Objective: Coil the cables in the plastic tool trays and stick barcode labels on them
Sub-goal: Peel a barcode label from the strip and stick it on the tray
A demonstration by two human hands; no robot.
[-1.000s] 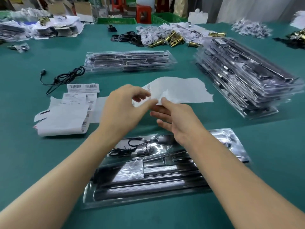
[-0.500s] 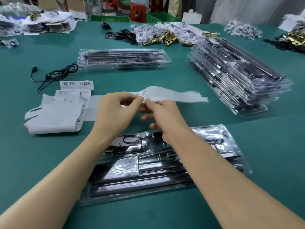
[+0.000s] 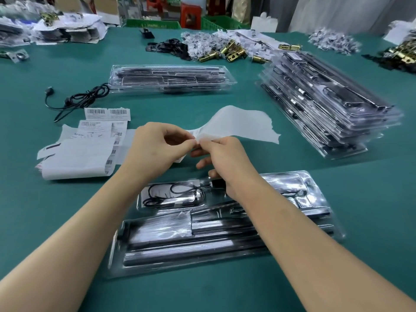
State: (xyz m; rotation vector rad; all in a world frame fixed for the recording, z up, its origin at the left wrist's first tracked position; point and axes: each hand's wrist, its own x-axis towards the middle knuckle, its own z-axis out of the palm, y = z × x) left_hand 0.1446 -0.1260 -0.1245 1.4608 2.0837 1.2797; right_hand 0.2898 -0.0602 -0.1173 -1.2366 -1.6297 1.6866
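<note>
Head view: your left hand (image 3: 157, 145) and right hand (image 3: 225, 158) pinch the label sheet (image 3: 243, 124); cable (image 3: 171, 194) already coiled in the near tray (image 3: 113, 253), sticker seemingly not yet on.

Bright, even overhead light; faint soft shadows on the teal-green tabletop (image 3: 33, 210). White glare streaks the near clear plastic tool tray (image 3: 113, 257). Wide-angle bowing at edges; the right-hand stack of clear plastic trays (image 3: 333, 113) is motion-smeared, background soft.
</note>
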